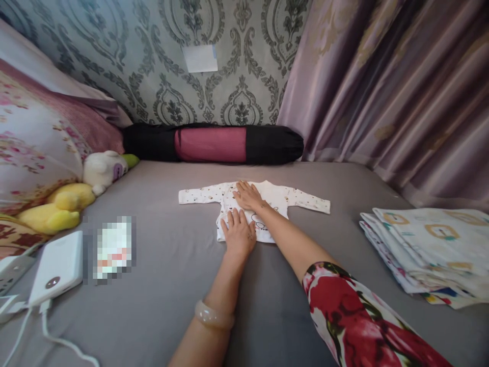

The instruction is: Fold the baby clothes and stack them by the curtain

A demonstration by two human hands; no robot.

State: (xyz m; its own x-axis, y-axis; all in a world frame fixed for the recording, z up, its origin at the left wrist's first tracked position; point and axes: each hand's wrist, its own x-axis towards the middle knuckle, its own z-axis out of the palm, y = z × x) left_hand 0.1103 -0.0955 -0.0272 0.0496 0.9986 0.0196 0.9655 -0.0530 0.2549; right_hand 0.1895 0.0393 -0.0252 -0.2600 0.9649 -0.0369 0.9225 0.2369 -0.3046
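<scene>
A small white long-sleeved baby top [294, 200] with tiny dots lies spread flat on the grey bed sheet [171, 295], its sleeves stretched out to both sides. My left hand [239, 232] rests flat on its lower hem, fingers stretched out, a pale bangle on the wrist. Higher up, near the collar, my right hand [248, 195] lies flat on the chest of the top with its fingers spread. Neither hand grips anything.
A stack of folded printed cloths [428, 250] sits at the right. A white power bank [57, 267] with cable lies at the left, by yellow and white plush toys [72, 199]. A black and maroon roll bag [212, 143] lies along the wall.
</scene>
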